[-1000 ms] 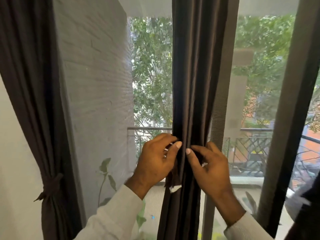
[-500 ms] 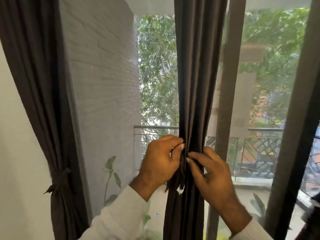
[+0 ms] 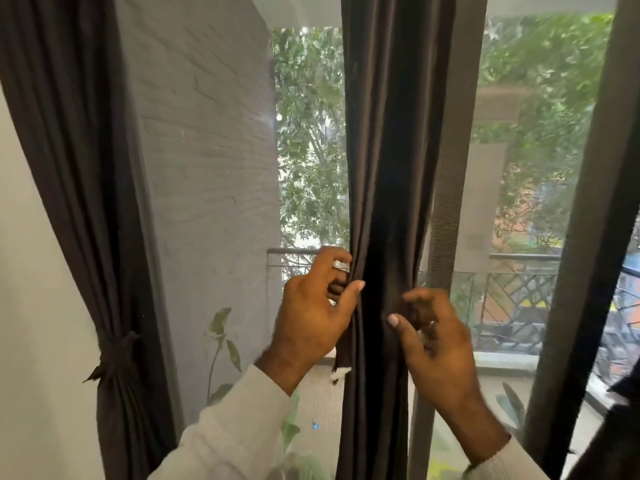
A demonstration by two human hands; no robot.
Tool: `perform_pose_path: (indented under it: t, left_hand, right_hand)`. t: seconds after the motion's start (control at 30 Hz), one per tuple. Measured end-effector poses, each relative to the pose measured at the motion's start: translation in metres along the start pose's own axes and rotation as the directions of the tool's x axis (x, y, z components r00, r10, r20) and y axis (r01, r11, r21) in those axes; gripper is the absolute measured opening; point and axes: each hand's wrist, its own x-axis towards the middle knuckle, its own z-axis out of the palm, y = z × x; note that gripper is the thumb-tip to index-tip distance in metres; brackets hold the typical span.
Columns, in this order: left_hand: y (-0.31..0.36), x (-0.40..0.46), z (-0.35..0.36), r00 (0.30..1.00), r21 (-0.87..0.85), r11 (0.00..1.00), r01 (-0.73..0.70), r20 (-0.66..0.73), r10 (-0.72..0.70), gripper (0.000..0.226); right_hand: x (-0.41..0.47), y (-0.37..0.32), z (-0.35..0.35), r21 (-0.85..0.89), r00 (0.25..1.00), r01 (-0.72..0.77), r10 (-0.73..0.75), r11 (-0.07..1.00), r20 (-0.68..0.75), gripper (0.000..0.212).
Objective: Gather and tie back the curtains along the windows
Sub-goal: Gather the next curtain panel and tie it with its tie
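A dark brown curtain (image 3: 388,140) hangs gathered into a narrow bundle in the middle of the window. My left hand (image 3: 311,317) is at the bundle's left edge, fingers curled round a dark tie-back strip (image 3: 337,289) whose white-tipped end (image 3: 341,372) dangles below. My right hand (image 3: 433,337) is on the bundle's right side, thumb and fingers pinching the other end of the strip against the fabric. A second dark curtain (image 3: 69,150) on the left is bound with a knotted tie (image 3: 114,351).
A vertical window frame post (image 3: 446,202) stands just right of the middle curtain; a dark frame (image 3: 588,271) slants on the far right. Outside are a grey brick wall (image 3: 207,150), balcony railing (image 3: 512,299), trees and a potted plant (image 3: 221,337).
My hands have drawn apart: the left now sits at the bundle's left edge and the right has slid to its right side. The view has shifted slightly.
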Motion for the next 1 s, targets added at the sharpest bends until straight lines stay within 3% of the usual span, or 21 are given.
perform_pose_path:
  t: [0.13, 0.3, 0.4, 0.57, 0.63, 0.73, 0.8, 0.87, 1.0]
  left_hand:
    - [0.0, 0.0, 0.002, 0.997, 0.034, 0.997, -0.072, -0.001, 0.072, 0.016]
    - [0.008, 0.006, 0.008, 0.991, -0.002, 0.993, -0.114, 0.066, 0.114, 0.014]
    - [0.008, 0.01, 0.008, 0.995, -0.014, 0.998, -0.053, 0.086, 0.054, 0.023]
    - [0.005, 0.014, 0.008, 0.994, -0.07, 0.997, 0.039, 0.1, -0.032, 0.018]
    - [0.006, 0.013, 0.007, 0.993, -0.059, 0.997, 0.04, 0.111, -0.033, 0.015]
    - [0.007, 0.009, 0.004, 0.996, -0.024, 1.0, -0.008, 0.084, 0.01, 0.019]
    - [0.005, 0.006, 0.003, 0.996, 0.006, 0.999, -0.05, 0.076, 0.049, 0.016]
    - [0.006, 0.007, 0.004, 0.995, 0.027, 0.998, -0.056, 0.088, 0.053, 0.014]
    - [0.019, 0.01, 0.009, 0.992, 0.017, 0.998, -0.066, 0.108, 0.064, 0.015]
  right_hand:
    - [-0.003, -0.005, 0.001, 0.015, 0.996, -0.073, 0.073, 0.997, -0.051, 0.042]
    - [0.006, -0.002, 0.007, -0.127, 0.997, 0.049, -0.041, 0.991, 0.066, 0.014]
    - [0.009, 0.006, 0.006, -0.077, 0.988, 0.087, -0.076, 0.993, 0.132, 0.022]
    - [0.007, 0.011, 0.003, 0.099, 0.98, -0.127, 0.109, 0.987, 0.168, 0.021]
    - [0.006, 0.008, 0.004, 0.125, 0.981, -0.159, 0.143, 0.979, 0.131, 0.025]
    - [0.004, 0.008, -0.003, 0.025, 0.983, -0.178, 0.179, 0.984, -0.051, 0.035]
    - [0.002, 0.01, -0.009, -0.146, 0.993, -0.086, 0.073, 0.986, -0.091, 0.029]
    - [-0.003, 0.008, -0.007, -0.317, 0.994, 0.11, -0.107, 0.942, 0.028, 0.024]
    - [-0.005, 0.001, 0.006, -0.373, 0.955, 0.261, -0.18, 0.891, 0.237, 0.035]
